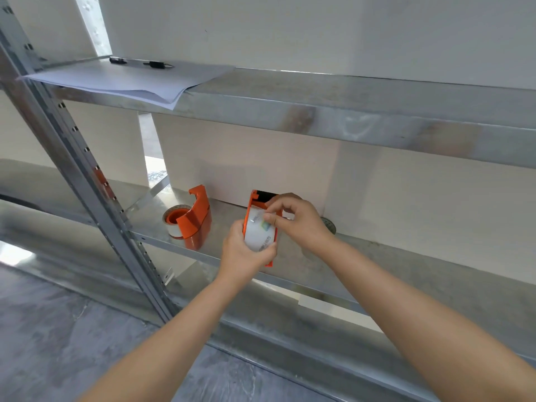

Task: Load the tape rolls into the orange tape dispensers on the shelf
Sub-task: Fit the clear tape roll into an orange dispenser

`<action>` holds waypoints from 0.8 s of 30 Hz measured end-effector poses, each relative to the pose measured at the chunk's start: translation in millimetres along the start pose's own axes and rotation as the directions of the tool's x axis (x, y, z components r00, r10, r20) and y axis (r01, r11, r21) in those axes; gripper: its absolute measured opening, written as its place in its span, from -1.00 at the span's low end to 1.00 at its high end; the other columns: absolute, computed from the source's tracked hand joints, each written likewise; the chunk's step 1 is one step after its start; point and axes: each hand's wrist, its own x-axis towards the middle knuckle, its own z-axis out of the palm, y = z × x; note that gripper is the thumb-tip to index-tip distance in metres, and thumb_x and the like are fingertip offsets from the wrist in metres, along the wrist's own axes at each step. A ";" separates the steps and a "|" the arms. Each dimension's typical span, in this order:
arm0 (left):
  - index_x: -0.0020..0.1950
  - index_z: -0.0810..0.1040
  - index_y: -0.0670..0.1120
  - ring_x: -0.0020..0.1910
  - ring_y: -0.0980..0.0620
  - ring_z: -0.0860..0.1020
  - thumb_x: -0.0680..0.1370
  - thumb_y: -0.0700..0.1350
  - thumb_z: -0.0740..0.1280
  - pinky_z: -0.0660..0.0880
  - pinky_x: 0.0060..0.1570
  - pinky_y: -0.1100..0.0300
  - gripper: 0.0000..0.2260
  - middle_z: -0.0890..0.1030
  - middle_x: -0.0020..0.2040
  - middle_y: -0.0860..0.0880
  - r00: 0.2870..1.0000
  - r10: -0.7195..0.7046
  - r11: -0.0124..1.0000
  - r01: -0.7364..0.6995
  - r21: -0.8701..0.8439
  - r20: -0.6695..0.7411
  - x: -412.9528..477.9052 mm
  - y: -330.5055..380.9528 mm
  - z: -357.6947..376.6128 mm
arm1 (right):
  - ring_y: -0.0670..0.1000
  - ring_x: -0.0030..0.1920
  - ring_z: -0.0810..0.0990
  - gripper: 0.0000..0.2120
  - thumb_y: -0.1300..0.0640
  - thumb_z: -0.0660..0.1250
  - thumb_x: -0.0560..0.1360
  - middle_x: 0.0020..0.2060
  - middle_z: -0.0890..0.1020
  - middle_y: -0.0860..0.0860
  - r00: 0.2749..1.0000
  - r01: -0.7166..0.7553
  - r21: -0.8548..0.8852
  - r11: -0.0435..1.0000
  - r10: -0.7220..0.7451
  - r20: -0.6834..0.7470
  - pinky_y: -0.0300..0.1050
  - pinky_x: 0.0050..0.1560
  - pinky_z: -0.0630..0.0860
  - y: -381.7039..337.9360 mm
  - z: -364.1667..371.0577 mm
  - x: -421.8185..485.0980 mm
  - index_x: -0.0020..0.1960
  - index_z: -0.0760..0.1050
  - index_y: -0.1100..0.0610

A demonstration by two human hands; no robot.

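Gripping the dispenser [262, 227] over the shelf [377, 256], the left hand [243, 253] cradles it and its roll [258, 233], while right fingers [271, 217] pinch at the tape end. Next, likely, threading toward the cutter; another dispenser [195, 220] stands loaded nearby.

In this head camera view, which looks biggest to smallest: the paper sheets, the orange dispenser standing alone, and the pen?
1. Paper sheets, clearly largest.
2. Orange dispenser standing alone.
3. Pen, smallest, though it lies farther from the camera, so it may look shrunken.
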 end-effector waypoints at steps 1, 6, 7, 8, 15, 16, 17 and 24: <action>-0.11 0.41 0.12 -0.34 0.21 0.54 0.26 -0.08 0.52 0.39 -0.46 0.50 -0.64 0.52 -0.23 0.12 1.000 -0.010 1.000 0.010 0.000 -0.011 -0.7 -0.8 -0.1 | -0.13 -0.08 0.55 -0.94 0.25 0.42 0.40 -0.09 0.61 0.02 1.000 -0.007 0.028 1.000 0.007 0.005 -0.48 -0.02 0.41 -1.6 1.4 -0.1 -0.22 0.58 0.12; -0.14 0.45 0.07 -0.34 0.16 0.50 0.25 0.01 0.57 0.40 -0.43 0.47 -0.66 0.54 -0.26 0.07 0.998 -0.058 0.996 0.058 -0.063 0.010 -3.8 -7.0 -3.6 | 0.07 -0.10 0.64 -0.84 0.23 0.38 0.44 -0.15 0.68 0.16 0.993 -0.108 0.139 0.984 0.112 -0.022 -0.07 0.00 0.55 -3.8 7.3 1.6 -0.28 0.52 0.05; -0.13 0.46 0.06 -0.34 0.17 0.52 0.23 0.00 0.59 0.42 -0.42 0.47 -0.64 0.56 -0.26 0.06 0.996 -0.076 0.993 0.079 -0.092 0.035 -4.4 -7.0 -4.1 | 0.12 -0.06 0.65 -0.85 0.23 0.38 0.45 -0.13 0.69 0.19 0.991 -0.123 0.152 0.981 0.129 -0.033 -0.01 0.05 0.55 -4.2 6.7 3.2 -0.28 0.52 0.07; -0.12 0.47 0.05 -0.34 0.20 0.54 0.21 -0.02 0.60 0.43 -0.41 0.46 -0.61 0.57 -0.25 0.06 0.994 -0.091 0.989 0.097 -0.114 0.058 -5.3 -6.6 -4.0 | 0.13 -0.04 0.66 -0.85 0.22 0.37 0.45 -0.13 0.69 0.19 0.990 -0.131 0.157 0.979 0.139 -0.039 0.01 0.07 0.56 -5.0 5.9 5.1 -0.28 0.52 0.08; -0.10 0.46 0.07 -0.31 0.21 0.58 0.22 -0.03 0.60 0.47 -0.38 0.42 -0.60 0.60 -0.21 0.06 0.988 -0.119 0.990 0.125 -0.066 0.095 -3.4 -10.1 -1.9 | 0.15 -0.12 0.68 -0.80 0.27 0.32 0.48 -0.20 0.68 0.18 0.988 -0.136 0.238 0.962 0.149 -0.039 0.00 0.01 0.59 -12.0 4.1 9.7 -0.30 0.49 0.09; -0.11 0.46 0.07 -0.28 0.17 0.57 0.22 -0.03 0.59 0.46 -0.39 0.43 -0.61 0.59 -0.20 0.06 0.986 -0.128 0.990 0.133 -0.037 0.109 -2.7 -12.2 -3.4 | 0.08 -0.19 0.68 -0.79 0.28 0.32 0.48 -0.26 0.68 0.10 0.986 -0.120 0.301 0.946 0.149 -0.076 -0.06 -0.04 0.60 -14.6 1.6 12.1 -0.31 0.48 0.09; -0.11 0.45 0.08 -0.25 0.16 0.57 0.23 -0.02 0.59 0.44 -0.40 0.46 -0.62 0.59 -0.19 0.07 0.982 -0.142 0.990 0.144 -0.005 0.125 -2.9 -15.3 -5.2 | 0.00 -0.27 0.67 -0.78 0.29 0.32 0.47 -0.33 0.68 0.01 0.979 -0.098 0.365 0.926 0.155 -0.131 -0.15 -0.09 0.59 -16.5 -3.8 16.7 -0.31 0.47 0.09; -0.10 0.47 0.07 -0.28 0.25 0.60 0.10 0.14 0.53 0.48 -0.40 0.40 -0.53 0.62 -0.20 0.08 0.974 -0.175 0.984 0.169 0.049 0.142 -20.1 -31.4 -5.8 | -0.11 -0.32 0.69 -0.83 0.28 0.30 0.49 -0.23 0.65 -0.01 0.948 -0.102 0.373 0.922 0.204 -0.243 -0.19 0.01 0.59 -9.0 -42.0 43.9 -0.27 0.47 0.12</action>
